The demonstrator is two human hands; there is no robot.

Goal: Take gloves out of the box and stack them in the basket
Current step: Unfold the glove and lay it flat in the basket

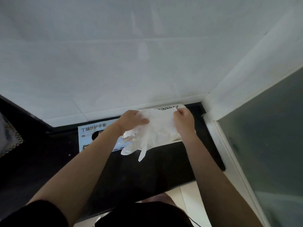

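We hold a white glove (155, 128) over a black counter (147, 169) in a white-tiled corner.
Our left hand (129, 120) and right hand (184, 118) pinch its cuff above the white basket (170, 107) (far right); the blue box (88, 136) lies left.

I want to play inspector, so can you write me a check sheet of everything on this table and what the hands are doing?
Surface: glossy black countertop, set into a white-walled corner.
Job's things: thin translucent white glove held spread out above a white perforated plastic basket; pale blue cardboard glove box lies flat to the left, its round opening facing up.
Clutter: dark mesh object at the far left edge, unclear what.
Grippers: left hand and right hand each pinch the glove's cuff end.
Cables: thin dark cord near the bottom edge.
Surroundings: frosted glass panel on the right.
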